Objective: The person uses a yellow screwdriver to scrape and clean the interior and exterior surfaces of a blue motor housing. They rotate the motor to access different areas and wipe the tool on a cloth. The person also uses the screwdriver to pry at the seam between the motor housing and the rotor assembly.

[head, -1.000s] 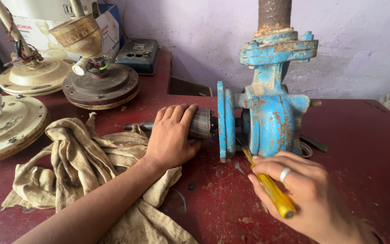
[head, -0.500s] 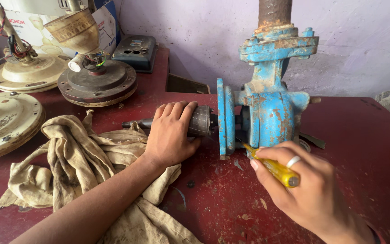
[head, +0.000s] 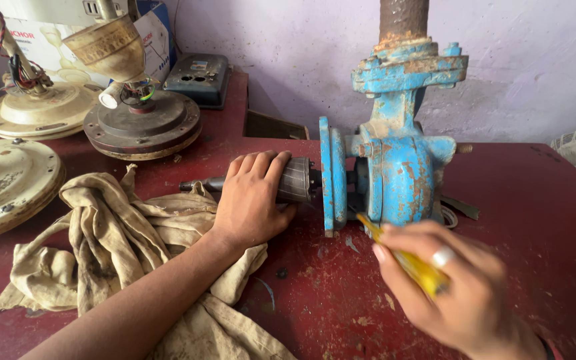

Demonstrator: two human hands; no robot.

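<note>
- The red table fills most of the view, its top scuffed and speckled with pale chips.
- The blue pump stands on the table right of middle, against the far wall. Its paint is worn and rust shows through in patches. A rusty pipe rises from its top flange, and a round blue plate faces left.
- A grimy tan cloth lies crumpled on the near left of the table, partly under the left forearm.
- Three old fan motors sit far left: a cream one at the left edge, another cream one behind it, and a dark brown one with loose wires on top.
- A grey box rests at the far edge, behind the brown motor.
- The rotor, a dark ribbed cylinder on a shaft, sticks out to the left of the pump's round plate, lying level above the table.
- The left hand is wrapped over the rotor, fingers curled around it.
- The right hand, blurred and wearing a ring, is closed around the yellow handle of a screwdriver, near right of the pump. The tip points at the pump's base.
</note>
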